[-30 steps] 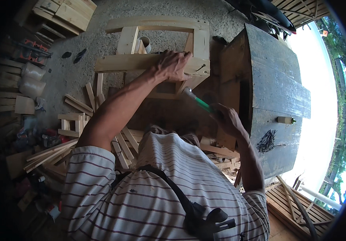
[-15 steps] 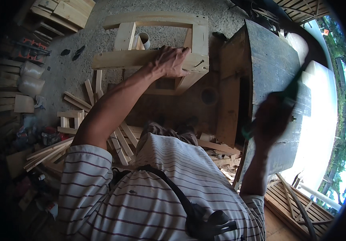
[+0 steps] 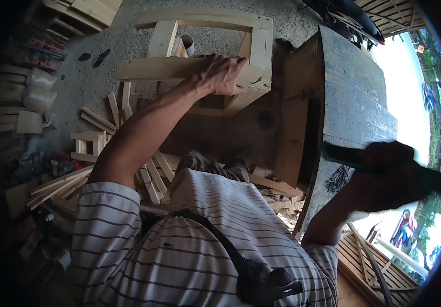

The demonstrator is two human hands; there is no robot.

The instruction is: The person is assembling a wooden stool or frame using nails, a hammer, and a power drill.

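Concrete floor [image 3: 77, 77] strewn with wood offcuts [image 3: 128, 148] beside a workbench [image 3: 353, 102].

Dark weathered workbench [image 3: 356, 97]: stands at the right of the concrete floor [image 3: 67, 82]. Loose wooden offcuts [image 3: 103, 110]: scattered on the floor's left side, some crossed in a small stack. Pale sacks [image 3: 39, 87]: two, near the floor's left edge. Flat boards [image 3: 90, 7]: stacked at its far left corner. Slatted wooden panel [image 3: 384, 266]: lower right, possibly a pallet.
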